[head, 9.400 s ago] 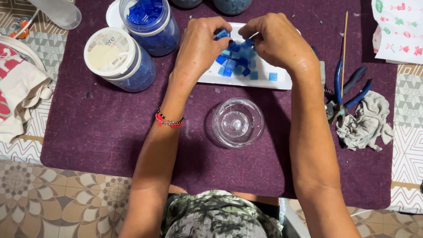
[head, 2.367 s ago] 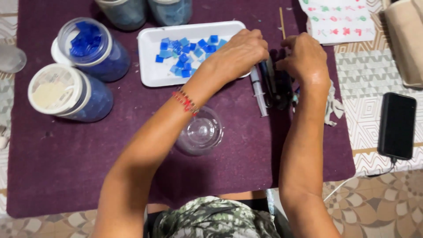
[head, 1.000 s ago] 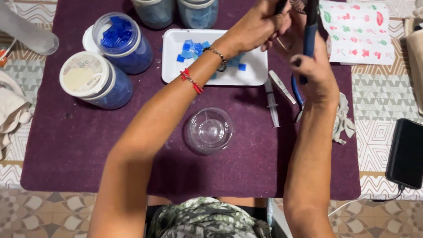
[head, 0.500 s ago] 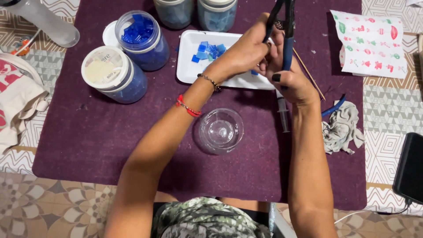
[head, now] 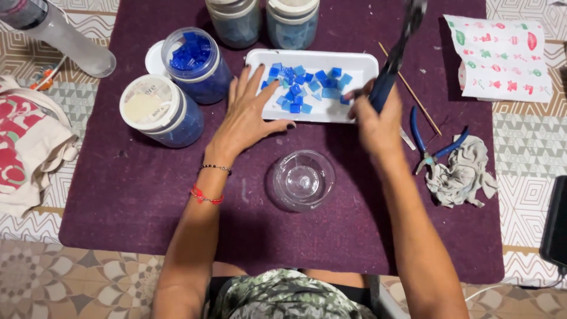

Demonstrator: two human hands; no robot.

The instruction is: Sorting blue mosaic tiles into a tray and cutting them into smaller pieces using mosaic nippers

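Tiles [head: 304, 88] in tray [head: 360, 65], bowl [head: 302, 180] before it.

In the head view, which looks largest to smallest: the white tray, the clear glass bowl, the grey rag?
1. White tray
2. Grey rag and clear glass bowl: similar in size, too close to rank.

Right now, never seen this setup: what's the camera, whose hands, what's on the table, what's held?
There is one picture, from a camera worn on a person's head, looking down at their own two bare hands; no machine is involved. The left hand lies open, fingertips at the edge of a white rectangular tray of small blue square tiles. The right hand has its grip closed on a dark-handled tool, blurred, raised over the tray. On the purple felt mat are also a clear glass bowl, an open jar of blue tiles, a white-lidded blue jar, blue-handled pliers and a grey rag.
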